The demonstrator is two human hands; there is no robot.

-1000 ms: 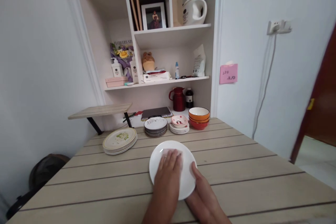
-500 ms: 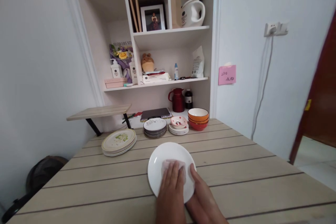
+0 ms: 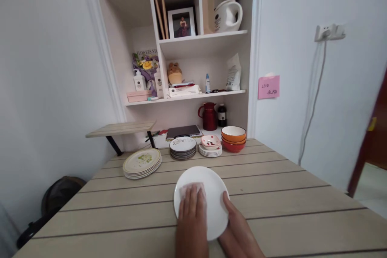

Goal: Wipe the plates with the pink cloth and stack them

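A round white plate (image 3: pixel 216 193) is held a little tilted near the front middle of the table. My left hand (image 3: pixel 192 219) lies palm down over it, fingers stretched together, pressing a thin whitish wipe (image 3: pixel 198 186) against the left part of its surface. At the plate's right edge, my right hand (image 3: pixel 240 229) grips the rim. Its thumb is on the upper side, while its other fingers go underneath, where the plate hides them.
Along the table's (image 3: pixel 278 193) back stand a stack of cream plates (image 3: pixel 142 163), dark-rimmed plates (image 3: pixel 183 147), small dishes (image 3: pixel 211 147) and orange-red bowls (image 3: pixel 234 139). A small raised wooden shelf (image 3: pixel 121 129) is at back left. Behind rises a white shelf unit (image 3: pixel 205 40).
My left hand and the wipe have slid leftward across the plate, from its middle to its left part. My right hand keeps its hold on the rim. The camera view has shifted slightly.
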